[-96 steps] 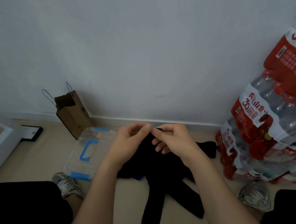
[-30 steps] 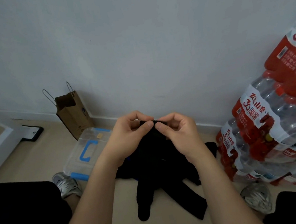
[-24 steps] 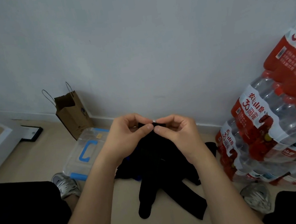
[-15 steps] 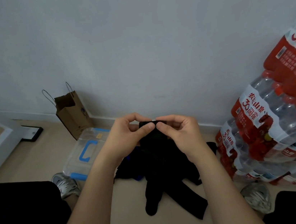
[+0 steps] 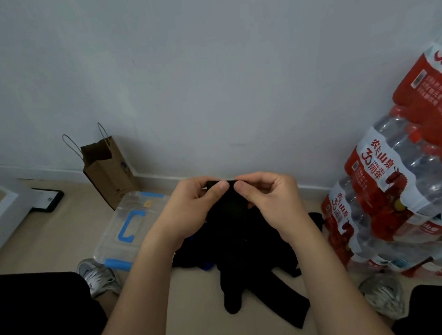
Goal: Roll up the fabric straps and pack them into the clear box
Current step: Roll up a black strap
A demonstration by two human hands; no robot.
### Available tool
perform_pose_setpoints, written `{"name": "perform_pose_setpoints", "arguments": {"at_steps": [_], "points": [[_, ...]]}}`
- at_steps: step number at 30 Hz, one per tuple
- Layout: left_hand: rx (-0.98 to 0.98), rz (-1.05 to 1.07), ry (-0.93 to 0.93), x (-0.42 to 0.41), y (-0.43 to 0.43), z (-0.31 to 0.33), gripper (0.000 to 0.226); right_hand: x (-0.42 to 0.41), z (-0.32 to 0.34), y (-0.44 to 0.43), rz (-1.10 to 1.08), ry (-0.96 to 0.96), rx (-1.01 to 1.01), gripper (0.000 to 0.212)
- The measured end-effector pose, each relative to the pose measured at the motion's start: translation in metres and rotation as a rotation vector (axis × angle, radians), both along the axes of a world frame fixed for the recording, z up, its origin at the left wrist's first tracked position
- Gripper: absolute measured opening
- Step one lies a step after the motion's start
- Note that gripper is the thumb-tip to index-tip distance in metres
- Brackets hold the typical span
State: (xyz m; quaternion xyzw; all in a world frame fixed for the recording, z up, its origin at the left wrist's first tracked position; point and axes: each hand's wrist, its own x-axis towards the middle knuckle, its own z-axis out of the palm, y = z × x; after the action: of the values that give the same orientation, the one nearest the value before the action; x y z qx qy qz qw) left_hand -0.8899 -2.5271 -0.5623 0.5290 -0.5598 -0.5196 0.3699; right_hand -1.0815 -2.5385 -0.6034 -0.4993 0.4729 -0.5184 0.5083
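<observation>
Black fabric strap [image 5: 229, 208]: top end pinched by fingers [image 5: 218, 188] of left hand [image 5: 191, 207] and right hand [image 5: 272, 200]; likely raised so the tail hangs free for rolling | other black straps [image 5: 282, 299] heaped on floor [image 5: 201, 324] below | clear blue-handled plastic box [image 5: 127, 230] lidded, just left of heap

Forearms [image 5: 136, 299]: bare
Legwear: black garment [image 5: 33, 327] over both thighs
Left trainer [image 5: 99, 276]: silver-grey, laced
Right trainer [image 5: 383, 297]: silver-grey, matching pattern
</observation>
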Motion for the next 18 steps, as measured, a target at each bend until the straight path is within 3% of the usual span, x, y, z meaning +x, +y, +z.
{"name": "perform_pose_setpoints", "arguments": {"at_steps": [3,6,8,11,18], "points": [[-0.031,0.035,-0.068,-0.008,0.001,-0.001,0.021,0.001,-0.001,0.000,0.012,0.004,0.002,0.021],[-0.034,0.050,-0.063,-0.014,0.002,-0.001,0.020,0.004,-0.001,0.002,0.055,-0.086,0.043,0.012],[-0.055,0.047,-0.061,-0.015,0.002,0.000,0.020,0.007,0.000,0.005,0.059,-0.118,0.054,0.019],[-0.054,0.064,-0.041,-0.014,0.003,0.002,0.019,0.012,-0.001,0.005,-0.006,-0.069,0.021,0.011],[-0.025,0.095,-0.032,-0.013,0.004,0.006,0.027,0.005,0.003,0.000,0.038,-0.036,-0.026,0.017]]}}
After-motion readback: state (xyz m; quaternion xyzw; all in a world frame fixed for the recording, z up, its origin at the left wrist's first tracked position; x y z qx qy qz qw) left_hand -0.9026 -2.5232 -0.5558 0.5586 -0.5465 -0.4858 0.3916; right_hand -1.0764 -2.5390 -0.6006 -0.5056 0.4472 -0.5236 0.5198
